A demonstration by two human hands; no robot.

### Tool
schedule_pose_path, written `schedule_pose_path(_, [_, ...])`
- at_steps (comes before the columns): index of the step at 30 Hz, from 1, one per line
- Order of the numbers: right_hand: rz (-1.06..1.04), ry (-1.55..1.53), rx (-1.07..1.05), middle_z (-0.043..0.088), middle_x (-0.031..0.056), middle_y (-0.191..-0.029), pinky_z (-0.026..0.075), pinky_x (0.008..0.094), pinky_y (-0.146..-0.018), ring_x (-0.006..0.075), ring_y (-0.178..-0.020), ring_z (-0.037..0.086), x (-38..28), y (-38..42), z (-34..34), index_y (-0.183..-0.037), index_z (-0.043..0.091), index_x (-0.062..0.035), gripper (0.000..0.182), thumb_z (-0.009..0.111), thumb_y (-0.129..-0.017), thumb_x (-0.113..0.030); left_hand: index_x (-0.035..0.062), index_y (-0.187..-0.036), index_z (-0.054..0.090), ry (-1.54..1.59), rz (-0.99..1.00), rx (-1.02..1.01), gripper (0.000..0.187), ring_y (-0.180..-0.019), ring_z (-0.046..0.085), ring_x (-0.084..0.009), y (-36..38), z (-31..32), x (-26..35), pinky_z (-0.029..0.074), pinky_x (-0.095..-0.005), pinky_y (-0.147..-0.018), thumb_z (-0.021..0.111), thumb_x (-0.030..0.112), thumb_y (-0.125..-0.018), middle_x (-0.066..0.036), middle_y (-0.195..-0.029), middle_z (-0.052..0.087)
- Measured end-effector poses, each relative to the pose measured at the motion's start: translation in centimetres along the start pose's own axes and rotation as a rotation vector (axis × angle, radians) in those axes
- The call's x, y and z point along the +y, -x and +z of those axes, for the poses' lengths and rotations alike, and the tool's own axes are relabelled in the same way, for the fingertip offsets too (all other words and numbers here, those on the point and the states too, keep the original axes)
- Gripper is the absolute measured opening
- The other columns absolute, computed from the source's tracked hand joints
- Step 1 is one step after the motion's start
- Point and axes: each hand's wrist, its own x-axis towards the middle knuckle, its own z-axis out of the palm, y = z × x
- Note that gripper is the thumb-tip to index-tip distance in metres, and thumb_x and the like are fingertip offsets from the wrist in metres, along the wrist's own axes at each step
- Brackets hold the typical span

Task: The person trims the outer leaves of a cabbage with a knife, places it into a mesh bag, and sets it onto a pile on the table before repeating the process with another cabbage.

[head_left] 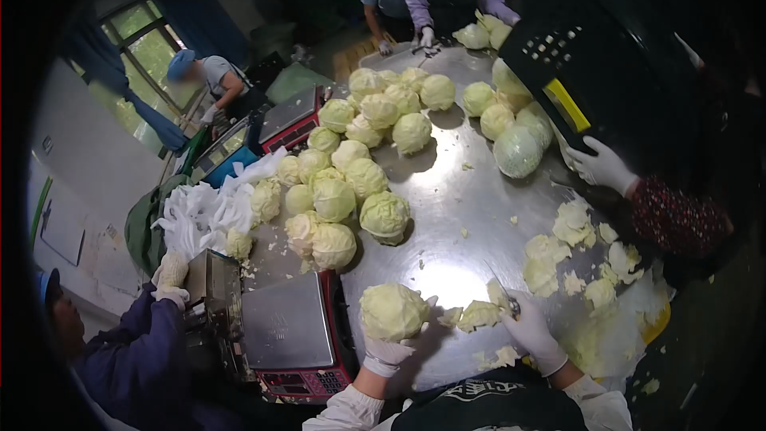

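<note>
A pale green cabbage point(392, 310) rests in my gloved left hand point(388, 353), whose fingers wrap its underside at the table's near edge. My gloved right hand point(533, 330) is closed around a knife point(503, 283) with its thin blade pointing up and away from me. Trimmed cabbage leaves point(479, 315) lie on the metal table point(447, 227) between my two hands. More torn leaves point(546, 259) are scattered to the right, beyond my right hand.
A heap of cabbages point(384, 215) covers the table's left and far side. At the right, a co-worker's gloved hand point(604, 166) touches a tilted dark crate point(606, 56) with cabbages at its mouth. A red scale point(289, 323) and white plastic bags point(209, 211) stand left; other people work around.
</note>
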Motion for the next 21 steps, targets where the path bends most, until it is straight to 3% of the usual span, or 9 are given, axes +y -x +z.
schedule_pose_path(2, [-0.188, 0.062, 0.111, 0.063, 0.0204, -0.119, 0.054, 0.0341, -0.086, 0.0277, -0.098, 0.067, 1.7, 0.5, 0.4, -0.14, 0.051, -0.0007, 0.061, 0.073, -0.085, -0.015, 0.0251, -0.149, 0.045, -1.752, 0.239, -0.3, 0.066, -0.133, 0.051, -0.0357, 1.0, 2.4, -6.0, 0.053, -0.0573, -0.095, 0.054, 0.058, -0.092, -0.012, -0.152, 0.046])
schedule_pose_path(4, [-0.208, 0.079, 0.096, 0.063, 0.0206, -0.122, 0.053, 0.0341, -0.084, 0.0264, -0.096, 0.066, 4.0, 1.0, 1.1, -0.143, 0.049, 0.0002, 0.066, 0.075, -0.085, -0.017, 0.0202, -0.148, 0.045, -1.694, 0.651, -0.109, 0.066, -0.126, 0.056, -0.0401, 2.0, 6.7, -10.4, 0.06, -0.0575, -0.077, 0.055, 0.055, -0.093, -0.015, -0.151, 0.046])
schedule_pose_path(9, [0.003, 0.006, -0.079, 0.064, 0.0178, -0.114, 0.052, 0.0323, -0.078, 0.0212, -0.088, 0.062, 3.6, 3.7, 2.2, -0.14, 0.052, 0.0002, 0.062, 0.074, -0.084, -0.015, 0.005, -0.14, 0.048, -2.185, 1.504, -0.219, 0.073, -0.121, 0.058, -0.036, 2.6, 23.2, -8.3, 0.057, -0.051, -0.089, 0.076, 0.04, -0.083, -0.019, -0.138, 0.053])
schedule_pose_path(10, [-0.027, -0.042, -0.062, 0.063, 0.0132, -0.1, 0.049, 0.0304, -0.072, 0.0162, -0.08, 0.058, 3.4, 4.1, 2.5, -0.136, 0.054, 0.0027, 0.058, 0.074, -0.084, -0.014, 0.0042, -0.138, 0.049, -2.221, 1.809, -0.226, 0.077, -0.12, 0.058, -0.0356, 2.6, 26.9, -6.5, 0.055, -0.0485, -0.093, 0.084, 0.035, -0.077, -0.021, -0.135, 0.054])
schedule_pose_path(11, [-0.058, -0.088, -0.043, 0.061, 0.0085, -0.085, 0.047, 0.0285, -0.066, 0.0111, -0.071, 0.054, 3.5, 4.4, 2.9, -0.132, 0.056, 0.0052, 0.055, 0.074, -0.083, -0.013, 0.0042, -0.138, 0.049, -2.225, 1.797, -0.25, 0.077, -0.12, 0.058, -0.0356, 2.8, 29.6, -5.3, 0.055, -0.0485, -0.093, 0.084, 0.035, -0.077, -0.021, -0.135, 0.054])
schedule_pose_path(13, [-0.085, -0.02, 0.003, 0.064, 0.0081, -0.081, 0.048, 0.0317, -0.063, 0.016, -0.068, 0.058, 4.8, 5.1, 3.4, -0.126, 0.061, -0.0003, 0.037, 0.067, -0.093, -0.015, 0.0032, -0.138, 0.048, -2.091, 2.83, -0.014, 0.095, -0.117, 0.058, -0.0366, 3.4, 34.3, -2.4, 0.052, -0.045, -0.1, 0.095, 0.029, -0.06, -0.024, -0.134, 0.052])
schedule_pose_path(14, [-0.175, 0.003, 0.098, 0.063, 0.0046, -0.077, 0.046, 0.0315, -0.056, 0.0148, -0.061, 0.055, 4.8, 5.2, 3.5, -0.121, 0.066, -0.0046, 0.022, 0.061, -0.1, -0.01, 0.0019, -0.137, 0.048, -1.981, 2.871, -0.107, 0.105, -0.116, 0.058, -0.0385, 4.4, 38.5, 1.0, 0.049, -0.0444, -0.103, 0.099, 0.032, -0.05, -0.024, -0.133, 0.052])
schedule_pose_path(17, [-0.061, 0.03, 0.039, 0.065, 0.0087, -0.084, 0.05, 0.0354, -0.062, 0.0191, -0.069, 0.059, 5.1, 5.5, 2.7, -0.121, 0.066, -0.0029, 0.024, 0.06, -0.099, -0.011, 0.0018, -0.136, 0.048, -1.863, 3.053, 0.653, 0.103, -0.118, 0.054, -0.044, 5.0, 36.7, -1.7, 0.048, -0.0514, -0.1, 0.095, 0.043, -0.054, -0.027, -0.129, 0.054])
schedule_pose_path(21, [0.192, 0.149, -0.082, 0.067, 0.0205, -0.104, 0.054, 0.0403, -0.084, 0.0334, -0.094, 0.069, 2.2, 5.2, 1.5, -0.136, 0.054, -0.0016, 0.058, 0.068, -0.09, -0.035, -0.0031, -0.139, 0.046, -2.307, 3.215, 0.731, 0.108, -0.121, 0.054, -0.0442, 5.7, 43.1, 5.6, 0.047, -0.0528, -0.103, 0.093, 0.048, -0.056, -0.026, -0.131, 0.055])
